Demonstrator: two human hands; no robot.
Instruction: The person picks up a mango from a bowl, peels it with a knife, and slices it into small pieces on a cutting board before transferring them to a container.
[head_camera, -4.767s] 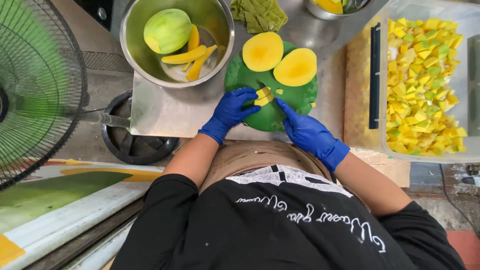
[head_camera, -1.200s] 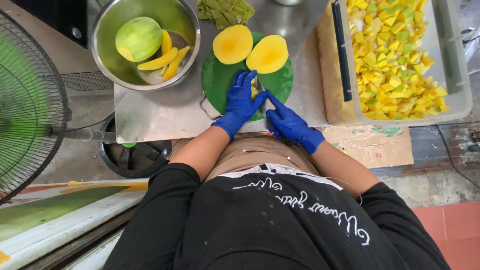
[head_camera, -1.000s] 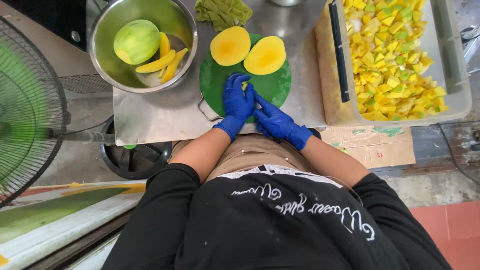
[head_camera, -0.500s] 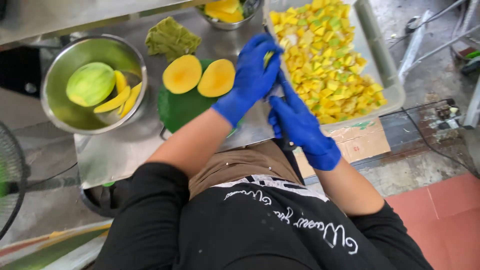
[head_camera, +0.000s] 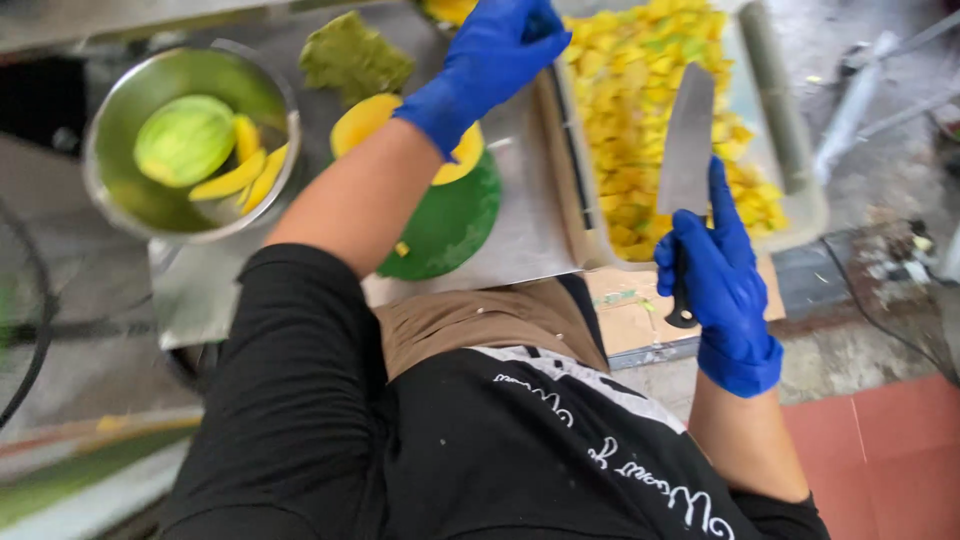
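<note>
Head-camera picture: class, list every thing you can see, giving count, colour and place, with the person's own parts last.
steel bowl: one, silver, far left of the steel table
peeled mango: one, pale green, inside the bowl
mango slices: a few, yellow, in the bowl beside the peeled mango
cutting board: one, green, round, on the table
mango halves: two, orange-yellow, on the board, partly behind the arm
cloth: one, green, behind the board
plastic tub: one, clear, right side
mango cubes: many, yellow, filling the tub
knife: one, steel blade, over the tub
left hand: blue glove, over the tub's near corner
right hand: blue glove, gripping the knife
</note>
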